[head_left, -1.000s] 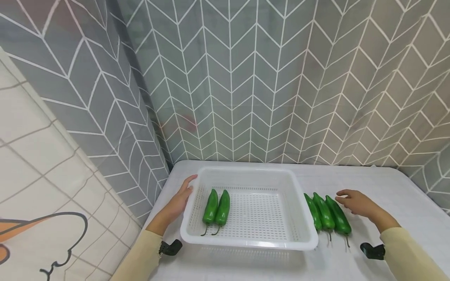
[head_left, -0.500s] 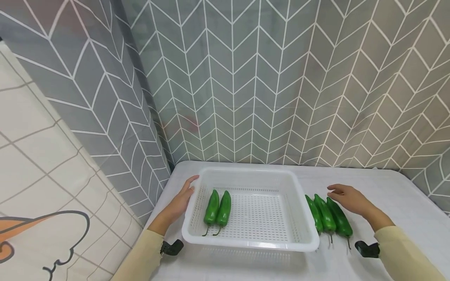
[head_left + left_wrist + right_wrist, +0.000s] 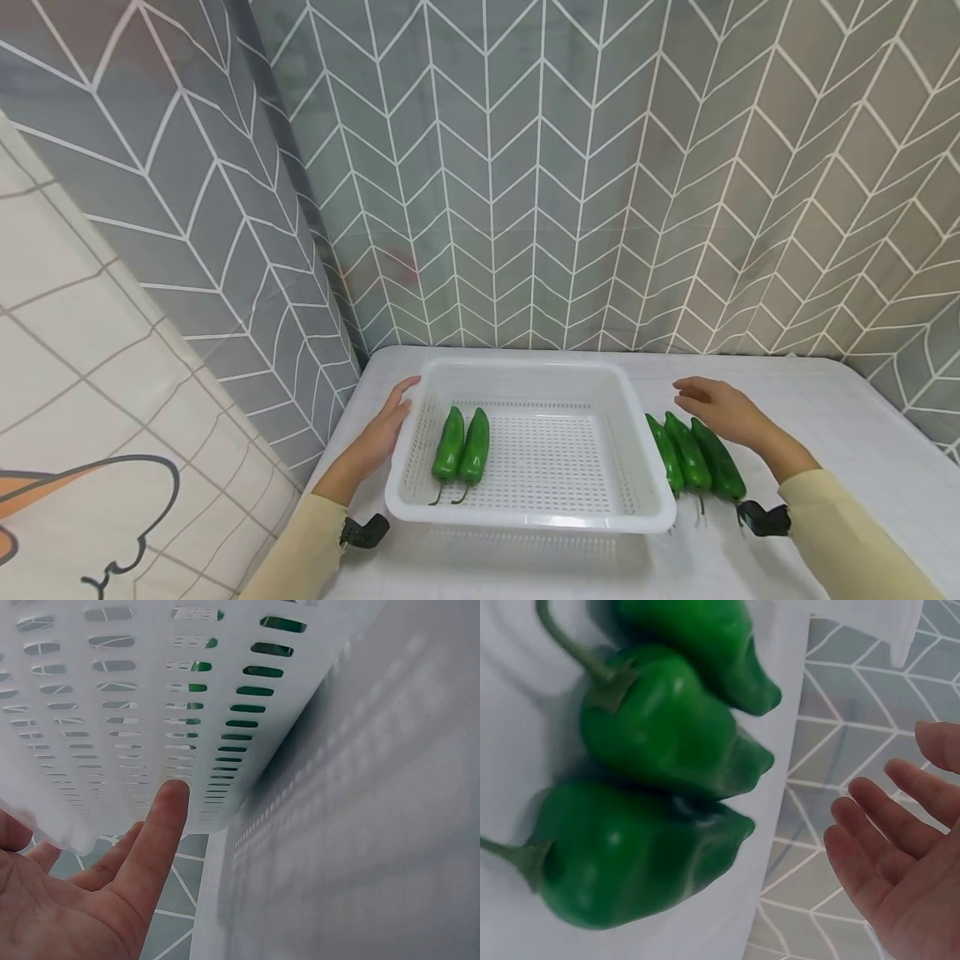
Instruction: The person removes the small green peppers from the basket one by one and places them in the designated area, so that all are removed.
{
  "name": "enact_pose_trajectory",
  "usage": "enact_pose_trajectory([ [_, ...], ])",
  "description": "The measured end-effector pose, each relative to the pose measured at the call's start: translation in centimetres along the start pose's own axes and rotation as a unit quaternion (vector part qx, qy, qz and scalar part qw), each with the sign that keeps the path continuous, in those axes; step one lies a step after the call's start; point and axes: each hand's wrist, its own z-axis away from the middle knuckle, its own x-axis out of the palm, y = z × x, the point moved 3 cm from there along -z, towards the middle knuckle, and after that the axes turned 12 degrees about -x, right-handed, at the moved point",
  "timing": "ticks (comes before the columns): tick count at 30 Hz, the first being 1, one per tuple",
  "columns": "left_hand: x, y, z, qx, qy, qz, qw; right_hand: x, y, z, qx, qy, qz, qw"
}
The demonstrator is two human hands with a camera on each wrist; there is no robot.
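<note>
Right hand (image 3: 718, 410): bare, cream sleeve, fingers loosely bent and parted from the thumb, holding nothing; it hovers near the tips of the outside row, with a gap to the peppers showing in the right wrist view. Left hand (image 3: 381, 433): bare, cream sleeve, fingers extended and spread along the left side of a white, rectangular, perforated plastic basket (image 3: 525, 522); forefinger at the basket wall, whether pressing or just beside it cannot be told. Basket contents: two long, glossy green peppers with thin curved stems (image 3: 475, 446), side by side in the left part, tips away from the person, stems nearer. Outside row: three long, glossy dark-green peppers (image 3: 687, 450), just beside the basket's right wall on a white cloth-covered table (image 3: 832, 400), tips likewise away; the leftmost is partly hidden by the basket rim. Backdrop: grey curtain with white herringbone lines (image 3: 510, 183). Progress, by judgement: part-way, if the basket is where the peppers belong. Done: two peppers laid neatly inside. Left: three outside, none of them in hand. Order of both groups: tidy, all lying roughly parallel.
</note>
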Motion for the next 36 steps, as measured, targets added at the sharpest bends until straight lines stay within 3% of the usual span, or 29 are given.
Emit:
enact_pose_trajectory([
  [15,0.0,0.4,-0.1,0.000,0.007,-0.015,0.9999,-0.3,-3.1,-2.1,-0.048,0.013,-0.006,0.9987],
  [21,0.0,0.4,-0.1,-0.001,-0.019,0.013,0.9997,-0.4,-4.7,-3.1,-0.069,0.021,-0.014,0.9973],
  [36,0.0,0.1,0.1,-0.004,-0.017,0.010,0.9998,0.3,-7.9,-5.7,-0.093,0.001,-0.038,0.9949],
])
